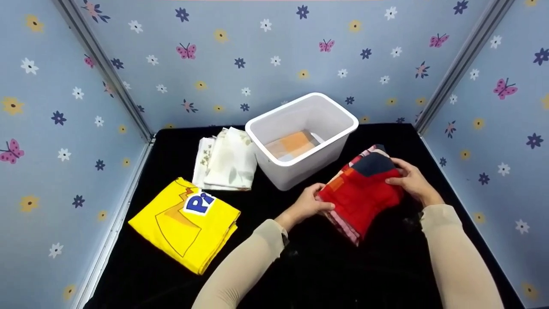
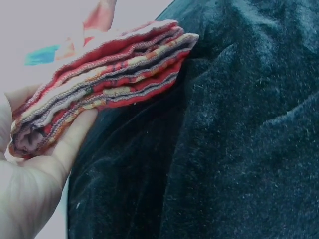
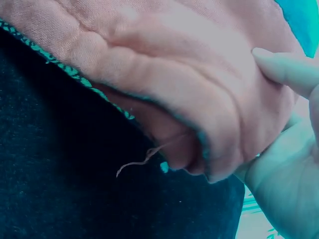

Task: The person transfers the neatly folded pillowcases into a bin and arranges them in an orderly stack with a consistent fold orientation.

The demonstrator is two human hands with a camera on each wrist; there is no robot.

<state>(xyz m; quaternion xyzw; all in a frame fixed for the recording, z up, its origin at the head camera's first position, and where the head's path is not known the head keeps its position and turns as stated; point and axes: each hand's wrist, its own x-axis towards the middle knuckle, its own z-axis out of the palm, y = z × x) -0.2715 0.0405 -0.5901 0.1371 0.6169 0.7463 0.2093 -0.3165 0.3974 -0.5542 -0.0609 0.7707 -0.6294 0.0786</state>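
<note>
A folded red cloth with navy and orange patches is held tilted above the black surface, right of the white bin. My left hand grips its left edge, thumb on top and fingers beneath. At the opposite edge my right hand pinches it, the thumb lying over the red face. Stacked layers of the folded cloth show edge-on in the left wrist view. Seen from the right wrist, the cloth bulges in soft folds, with a loose thread hanging from it.
Behind the hands stands a white bin with folded orange-and-beige fabric inside. White printed cloths lie folded against its left side. Nearer on the left is a folded yellow cloth with blue lettering. Flower-patterned panels enclose the black surface.
</note>
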